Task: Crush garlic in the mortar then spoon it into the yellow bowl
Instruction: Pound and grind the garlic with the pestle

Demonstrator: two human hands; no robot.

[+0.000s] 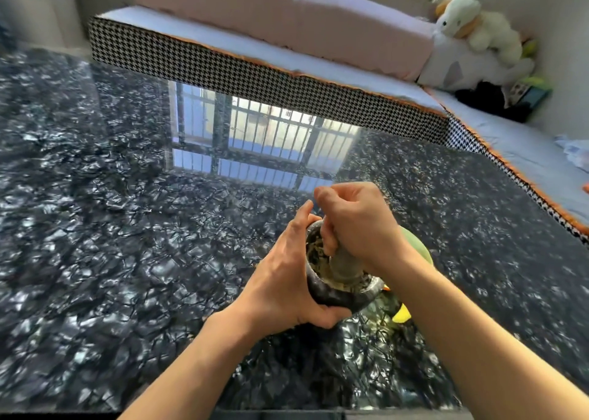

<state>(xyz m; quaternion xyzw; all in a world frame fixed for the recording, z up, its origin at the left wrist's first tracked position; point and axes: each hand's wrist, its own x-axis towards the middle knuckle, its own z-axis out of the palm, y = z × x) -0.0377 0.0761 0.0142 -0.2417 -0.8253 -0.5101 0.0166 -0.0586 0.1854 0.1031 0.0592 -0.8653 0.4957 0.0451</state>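
Marble table (95,228) mirrors a window; left hand (283,279) grips mortar (338,295), right hand (360,228) grips pestle (344,266).

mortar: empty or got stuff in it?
Not empty. The mortar holds a yellowish-green mash along its inner wall around the pestle, gripped by the right hand. How deep: cannot tell.

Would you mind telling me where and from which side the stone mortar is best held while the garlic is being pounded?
Grip the mortar round its outer wall from its left, as the left hand does now: the wall is round and smooth with no handle, so curled fingers and thumb must wrap it. Its top is taken by the pestle in the right hand, and the yellow bowl crowds its right side.
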